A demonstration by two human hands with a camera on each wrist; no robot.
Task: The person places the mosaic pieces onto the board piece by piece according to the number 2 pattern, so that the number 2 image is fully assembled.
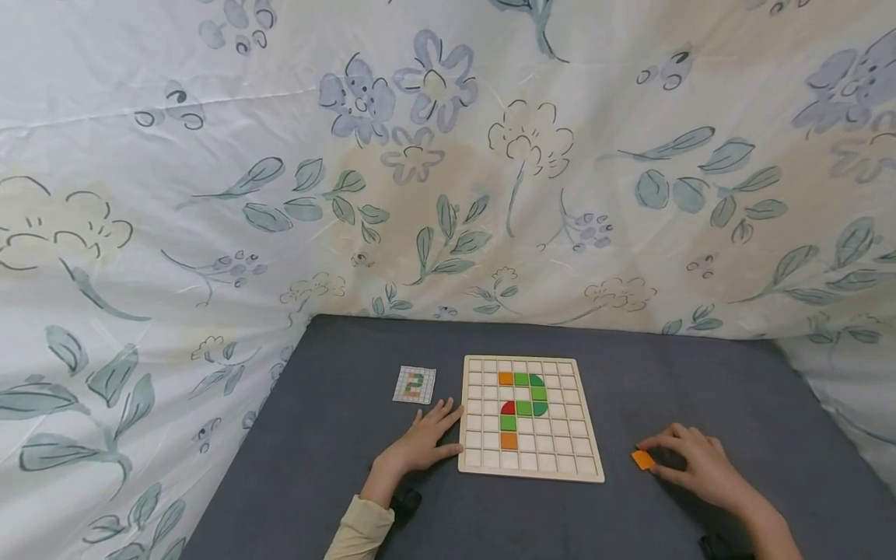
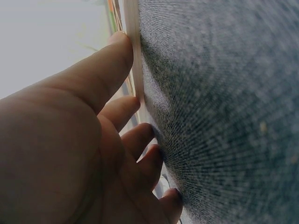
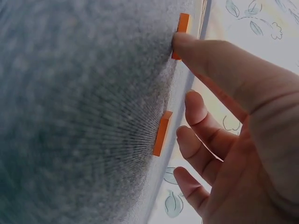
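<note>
A wooden grid board (image 1: 483, 459) lies on the table, with orange, green and red pieces in some of its squares. My left hand (image 1: 418, 445) rests at the board's left edge, fingers spread, the thumb touching the rim (image 2: 134, 60). Off to the right of the board, my right hand (image 1: 700, 464) pinches an orange square tile (image 1: 642, 460) between thumb and index finger, at table level. The right wrist view shows that tile (image 3: 184, 22) by the thumb tip. A second orange tile (image 3: 162, 134) lies on the cloth near the other, loosely curled fingers; the hand hides it from the head view.
A small printed card (image 1: 414, 385) with a coloured grid pattern lies left of the board, just beyond the left fingertips. Dark grey cloth (image 1: 350, 373) covers the table. A flowered white curtain (image 1: 448, 194) hangs behind the table and along its sides.
</note>
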